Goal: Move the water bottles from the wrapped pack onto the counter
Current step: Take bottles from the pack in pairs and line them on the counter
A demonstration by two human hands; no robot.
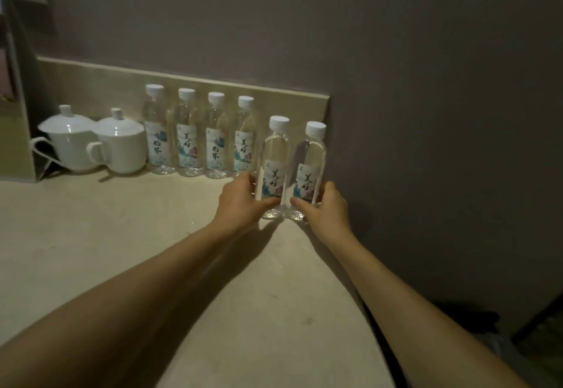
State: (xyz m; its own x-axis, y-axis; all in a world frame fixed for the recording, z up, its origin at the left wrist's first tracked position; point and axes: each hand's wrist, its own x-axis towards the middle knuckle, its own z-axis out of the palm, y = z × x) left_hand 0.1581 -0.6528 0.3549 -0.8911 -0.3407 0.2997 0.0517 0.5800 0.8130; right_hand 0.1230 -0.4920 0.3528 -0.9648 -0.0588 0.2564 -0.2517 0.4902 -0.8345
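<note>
Two bottles (291,171) stand upright, touching, on the counter (122,235); left hand (240,201) grips the left one, right hand (327,211) the right one.

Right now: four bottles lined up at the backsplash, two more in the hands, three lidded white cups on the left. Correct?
Not quite. The head view shows two lidded white cups, not three. The rest holds: four bottles stand along the backsplash, and the left hand and right hand each grip one upright bottle on the counter.
</note>
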